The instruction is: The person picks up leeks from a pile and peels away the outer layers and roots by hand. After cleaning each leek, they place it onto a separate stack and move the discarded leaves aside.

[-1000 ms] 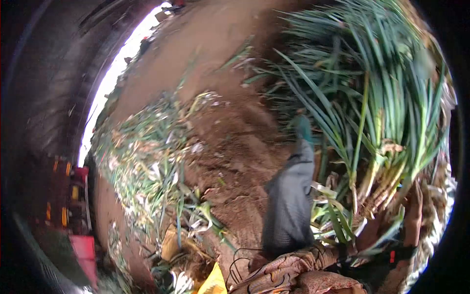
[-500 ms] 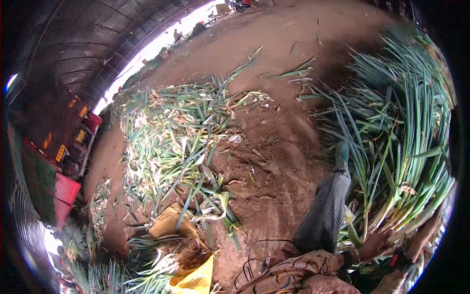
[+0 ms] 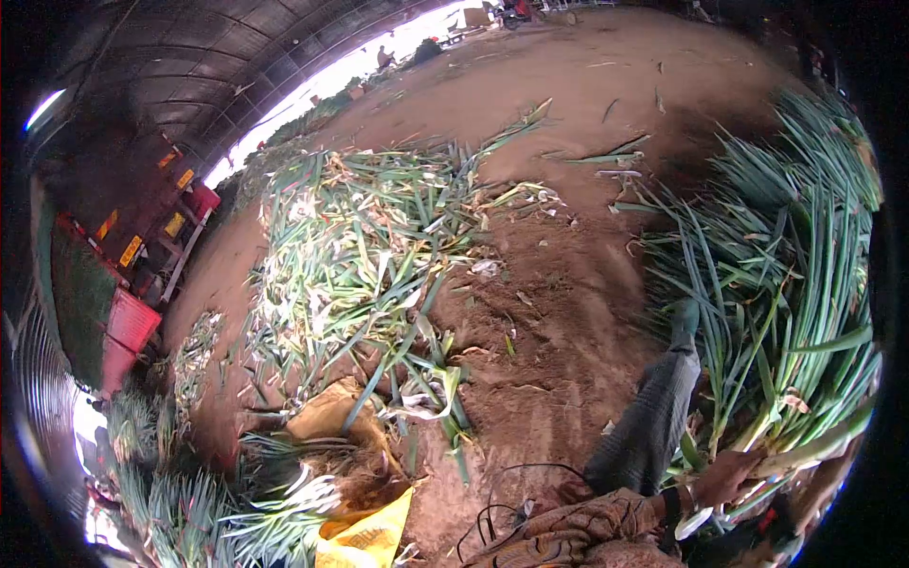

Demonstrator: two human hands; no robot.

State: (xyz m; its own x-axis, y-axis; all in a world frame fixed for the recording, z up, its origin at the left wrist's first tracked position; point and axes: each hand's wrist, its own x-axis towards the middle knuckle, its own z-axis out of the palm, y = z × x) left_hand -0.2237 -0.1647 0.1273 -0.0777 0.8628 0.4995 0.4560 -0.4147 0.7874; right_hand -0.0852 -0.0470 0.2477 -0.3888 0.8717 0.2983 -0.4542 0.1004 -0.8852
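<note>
My left hand (image 3: 724,478), in a patterned sleeve (image 3: 587,525) with a band at the wrist, is at the lower right. Its fingers are closed round the pale lower stalks of green onions (image 3: 800,312), beside the root end of the large pile. What looks like my right arm (image 3: 826,485) shows at the dark right edge; its fingers are hidden among stalks and shadow. A grey trouser leg (image 3: 649,417) and a shoe (image 3: 684,322) are against the pile's left side.
Loose onion leaves (image 3: 350,246) cover the dirt floor (image 3: 559,331) at centre left. A yellow sack (image 3: 365,540) and more onion bunches (image 3: 170,511) lie at the lower left. A red truck (image 3: 133,327) stands at left. A distant person (image 3: 384,59) is near the opening.
The view has shifted, so the piles and leg appear further right. My left hand shows more clearly and is now closed at the stalks' lower ends.
</note>
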